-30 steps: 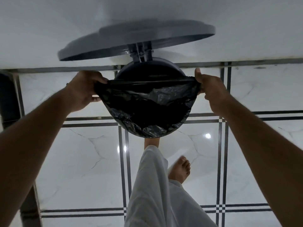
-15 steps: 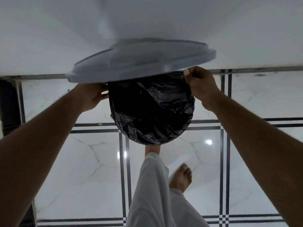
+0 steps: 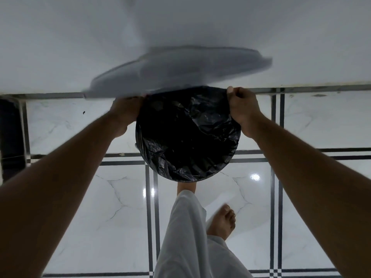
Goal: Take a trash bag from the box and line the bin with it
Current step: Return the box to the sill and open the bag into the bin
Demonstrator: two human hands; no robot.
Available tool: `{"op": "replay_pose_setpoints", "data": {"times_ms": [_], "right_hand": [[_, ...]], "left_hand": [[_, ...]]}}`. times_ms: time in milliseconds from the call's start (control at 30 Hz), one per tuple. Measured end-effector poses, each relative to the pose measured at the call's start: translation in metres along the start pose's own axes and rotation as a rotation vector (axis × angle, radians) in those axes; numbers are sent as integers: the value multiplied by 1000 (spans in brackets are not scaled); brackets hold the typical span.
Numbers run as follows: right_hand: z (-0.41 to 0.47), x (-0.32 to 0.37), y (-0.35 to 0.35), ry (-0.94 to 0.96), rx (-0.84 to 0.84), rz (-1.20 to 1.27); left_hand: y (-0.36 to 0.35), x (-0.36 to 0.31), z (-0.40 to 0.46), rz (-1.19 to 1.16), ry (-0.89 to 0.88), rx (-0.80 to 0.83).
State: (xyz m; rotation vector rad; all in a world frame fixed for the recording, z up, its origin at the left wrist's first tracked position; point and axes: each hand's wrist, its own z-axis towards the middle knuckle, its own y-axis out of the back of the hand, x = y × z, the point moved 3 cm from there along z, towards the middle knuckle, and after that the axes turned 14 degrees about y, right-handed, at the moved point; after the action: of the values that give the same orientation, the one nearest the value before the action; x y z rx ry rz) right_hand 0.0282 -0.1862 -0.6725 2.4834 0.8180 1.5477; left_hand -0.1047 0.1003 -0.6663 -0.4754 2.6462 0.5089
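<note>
Hands at bin rim: right hand (image 3: 242,109) pinches trash bag (image 3: 186,137) edge; left hand (image 3: 125,115) grip unclear, fingers hidden.

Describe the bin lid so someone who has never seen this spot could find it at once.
Start at the pale wall above the white marble floor with its dark stripes. Against its base stands a round bin lined with a crinkled black trash bag, held at the rim by both hands. The bin lid is the blurred grey disc tilted just above it, the only grey thing against the wall.
</note>
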Motion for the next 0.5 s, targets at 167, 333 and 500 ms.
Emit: {"op": "replay_pose_setpoints", "data": {"times_ms": [167, 333, 500], "right_hand": [[0, -10, 2, -73, -16, 100], [2, -15, 2, -126, -4, 161], [5, -19, -1, -137, 36, 211]], "left_hand": [[0, 6, 3, -70, 55, 71], [7, 8, 2, -40, 47, 87], [4, 5, 1, 27, -40, 66]]}}
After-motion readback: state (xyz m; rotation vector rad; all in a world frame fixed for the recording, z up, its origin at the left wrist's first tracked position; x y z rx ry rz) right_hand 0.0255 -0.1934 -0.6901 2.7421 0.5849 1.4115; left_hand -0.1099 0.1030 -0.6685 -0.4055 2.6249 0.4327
